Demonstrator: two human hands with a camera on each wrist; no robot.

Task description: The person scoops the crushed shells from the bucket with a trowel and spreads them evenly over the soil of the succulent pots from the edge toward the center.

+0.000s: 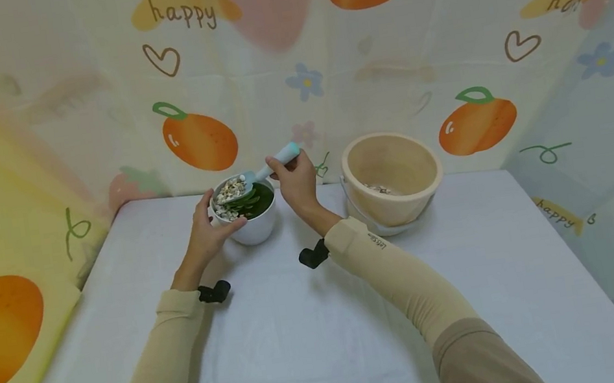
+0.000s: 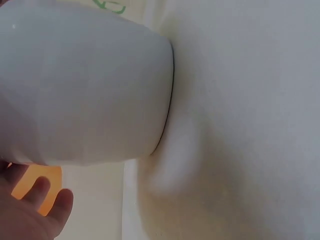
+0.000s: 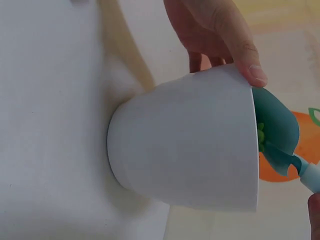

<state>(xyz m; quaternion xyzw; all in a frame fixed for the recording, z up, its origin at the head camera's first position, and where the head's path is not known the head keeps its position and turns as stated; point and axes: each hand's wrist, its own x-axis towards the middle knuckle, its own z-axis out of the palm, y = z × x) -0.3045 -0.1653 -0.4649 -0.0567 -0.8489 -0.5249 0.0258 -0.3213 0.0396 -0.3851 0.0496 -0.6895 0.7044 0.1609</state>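
A white flowerpot [image 1: 256, 230] stands upright on the table with a green leafy plant [image 1: 250, 207] and pale pebbles inside. My left hand [image 1: 208, 233] holds it by the left side, thumb over the near rim. Between the fingers of my right hand [image 1: 298, 183] is the light-blue handle of a small garden trowel [image 1: 282, 157]. The trowel's teal blade [image 3: 280, 125] tilts over the pot's mouth, bearing pale pebbles [image 1: 231, 189]. In the left wrist view, the flowerpot [image 2: 85, 90] fills the upper left, its contents out of sight.
Right of the pot is a cream bucket [image 1: 397, 205] with a wire handle; some pale pebbles [image 1: 379, 189] lie in its bottom. A white cloth covers the table [image 1: 305, 349]. Printed fabric [image 1: 271, 105] hangs close behind the pot and bucket.
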